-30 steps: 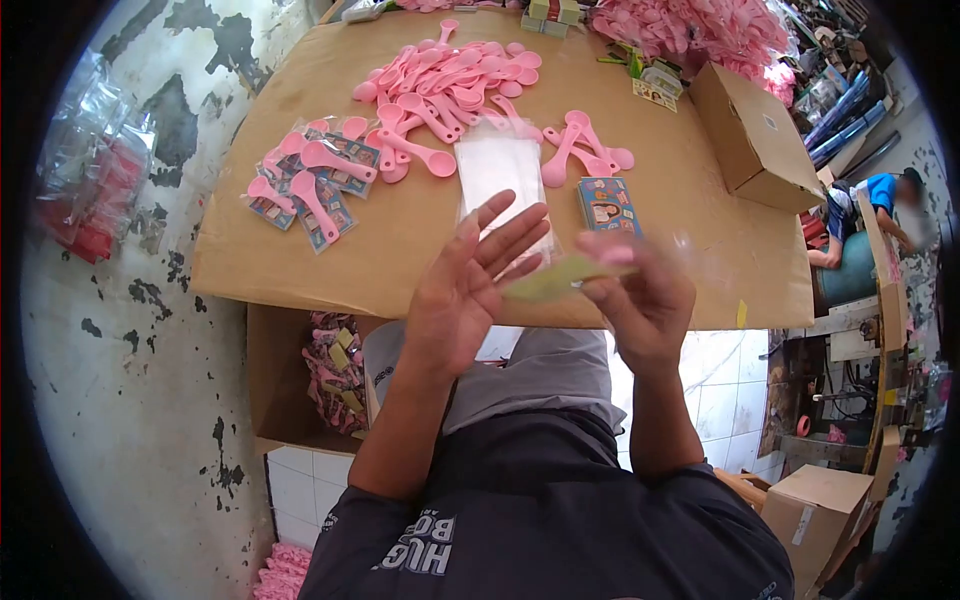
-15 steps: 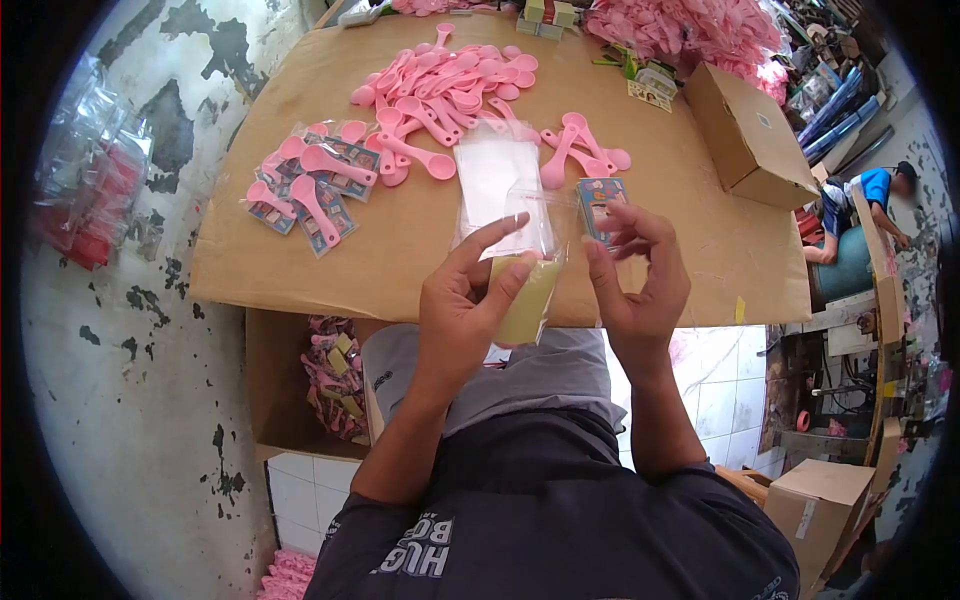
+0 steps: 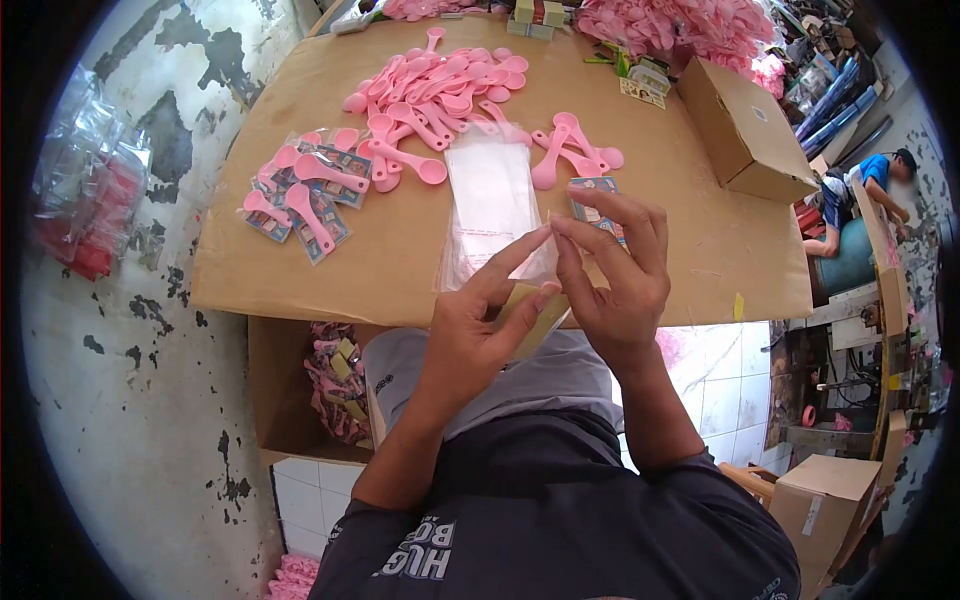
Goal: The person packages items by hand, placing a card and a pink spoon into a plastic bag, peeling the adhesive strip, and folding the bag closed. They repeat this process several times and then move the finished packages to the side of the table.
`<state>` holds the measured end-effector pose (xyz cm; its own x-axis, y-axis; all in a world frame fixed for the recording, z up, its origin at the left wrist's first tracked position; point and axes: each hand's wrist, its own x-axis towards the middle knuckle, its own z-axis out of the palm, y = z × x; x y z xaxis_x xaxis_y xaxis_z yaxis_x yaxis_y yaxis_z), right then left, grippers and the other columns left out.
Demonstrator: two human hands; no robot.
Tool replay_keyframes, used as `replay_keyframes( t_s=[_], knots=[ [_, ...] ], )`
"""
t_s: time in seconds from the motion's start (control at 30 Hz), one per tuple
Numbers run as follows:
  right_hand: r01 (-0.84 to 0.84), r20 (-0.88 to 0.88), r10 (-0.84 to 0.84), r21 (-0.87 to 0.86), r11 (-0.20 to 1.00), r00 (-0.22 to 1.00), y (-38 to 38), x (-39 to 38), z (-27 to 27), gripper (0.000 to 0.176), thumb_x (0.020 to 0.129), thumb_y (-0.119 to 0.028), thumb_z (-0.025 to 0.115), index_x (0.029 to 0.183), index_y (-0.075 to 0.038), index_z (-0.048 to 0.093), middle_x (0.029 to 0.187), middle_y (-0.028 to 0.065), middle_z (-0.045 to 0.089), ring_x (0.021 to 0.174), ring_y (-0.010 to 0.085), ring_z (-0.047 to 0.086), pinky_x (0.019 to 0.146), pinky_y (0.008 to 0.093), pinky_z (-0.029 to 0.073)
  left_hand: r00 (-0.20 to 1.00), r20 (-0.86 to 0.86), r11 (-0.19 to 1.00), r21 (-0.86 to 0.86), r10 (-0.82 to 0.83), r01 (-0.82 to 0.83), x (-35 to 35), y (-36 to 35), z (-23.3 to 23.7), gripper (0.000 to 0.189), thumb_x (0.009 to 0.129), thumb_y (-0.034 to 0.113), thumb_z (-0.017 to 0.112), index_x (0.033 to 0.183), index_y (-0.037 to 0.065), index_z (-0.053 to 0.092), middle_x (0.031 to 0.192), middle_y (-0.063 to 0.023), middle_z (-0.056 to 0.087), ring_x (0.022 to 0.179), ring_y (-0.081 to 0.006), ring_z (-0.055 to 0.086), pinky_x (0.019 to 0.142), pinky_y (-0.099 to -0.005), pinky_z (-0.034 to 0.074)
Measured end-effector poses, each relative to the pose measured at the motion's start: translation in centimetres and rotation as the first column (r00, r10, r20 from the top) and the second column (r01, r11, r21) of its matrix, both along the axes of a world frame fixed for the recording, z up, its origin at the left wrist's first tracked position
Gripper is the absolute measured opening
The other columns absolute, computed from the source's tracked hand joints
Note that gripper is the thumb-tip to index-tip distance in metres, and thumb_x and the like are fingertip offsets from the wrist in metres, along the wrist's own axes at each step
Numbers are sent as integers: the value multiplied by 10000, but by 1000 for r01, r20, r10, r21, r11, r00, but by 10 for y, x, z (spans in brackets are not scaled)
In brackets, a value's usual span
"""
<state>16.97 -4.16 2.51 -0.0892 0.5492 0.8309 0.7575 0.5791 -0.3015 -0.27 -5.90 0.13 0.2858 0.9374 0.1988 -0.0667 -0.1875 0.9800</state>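
Between thumb and fingers, my left hand (image 3: 480, 325) holds a clear bag with a yellowish card (image 3: 533, 318) in it, near the table's front edge. My right hand (image 3: 618, 275) pinches the bag's upper edge, its fingertips close to my left index finger. Just beyond lies a stack of clear plastic bags (image 3: 490, 185). Partly behind my right fingers is a pile of blue printed cards (image 3: 597, 186). Several pink spoons (image 3: 440, 85) are heaped farther back, and a few more (image 3: 572, 150) lie right of the bags. At left, bagged cards with pink spoons (image 3: 310, 190) overlap.
An open cardboard box (image 3: 745, 130) stands at the table's right, near a large pink pile (image 3: 680, 25). Below the table's left side, a carton (image 3: 285, 385) holds pink items. Plastic bags hang on the left wall. Another person (image 3: 880, 185) sits at far right.
My right hand has moved left and closed its fingertips on the bag's edge. The bag with the yellowish card has tilted between my hands.
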Motion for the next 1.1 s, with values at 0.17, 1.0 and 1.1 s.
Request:
replay_keyframes(
  t_s=[0.17, 1.0, 1.1],
  knots=[
    [-49, -11, 49, -36, 998, 999, 1, 6, 1, 279, 743, 18, 765, 1013, -53, 754, 1133, 87, 689, 1033, 292, 614, 883, 407, 501, 992, -115, 998, 24, -51, 55, -4, -1, 6, 595, 972, 37, 680, 1528, 41, 467, 755, 24, 672, 677, 15, 458, 589, -173, 301],
    [-546, -643, 212, -378, 748, 736, -22, 23, -9, 112, 977, -64, 590, 986, 26, 655, 832, 32, 606, 619, 59, 487, 575, 222, 369, 920, 368, 990, -72, 137, -119, -7, 3, 0, 249, 996, 108, 668, 1197, -36, 645, 1130, -151, 732, 1015, -130, 689, 870, -271, 561],
    [-547, -646, 143, -483, 684, 749, -21, 8, -10, 166, 971, -111, 644, 1060, 24, 679, 822, -4, 589, 641, 30, 462, 570, 211, 337, 934, 321, 985, -125, 156, -122, -9, 0, 4, 232, 992, 111, 674, 1169, -38, 653, 1108, -114, 717, 989, -118, 674, 860, -266, 550]
  ],
)
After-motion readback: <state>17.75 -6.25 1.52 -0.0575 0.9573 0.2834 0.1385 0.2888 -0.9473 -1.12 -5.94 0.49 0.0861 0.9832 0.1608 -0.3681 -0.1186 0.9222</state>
